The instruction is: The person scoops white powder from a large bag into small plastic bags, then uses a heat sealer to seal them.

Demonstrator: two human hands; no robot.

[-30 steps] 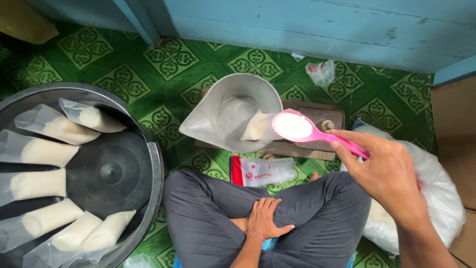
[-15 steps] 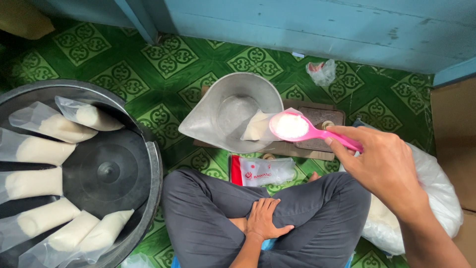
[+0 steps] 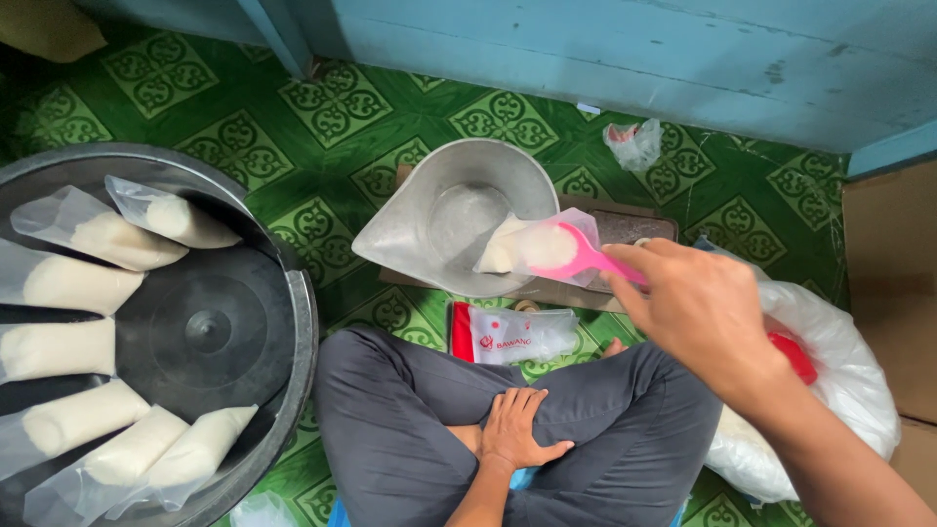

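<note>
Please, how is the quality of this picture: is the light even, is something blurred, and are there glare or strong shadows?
Head view: soft, even daylight, no hard shadows; the metal pan shows only a dull sheen, no harsh glare. The right hand with the pink scoop looks slightly soft; the left hand and the basin with its bags are sharp. The basin's rim curves a little at the frame edge.

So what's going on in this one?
A person sits cross-legged on a green patterned floor. The right hand holds a pink scoop of white grains in the mouth of a clear bag lying in a metal scale pan. The left hand rests on the lap. Filled bags line a round dark tub.
</note>
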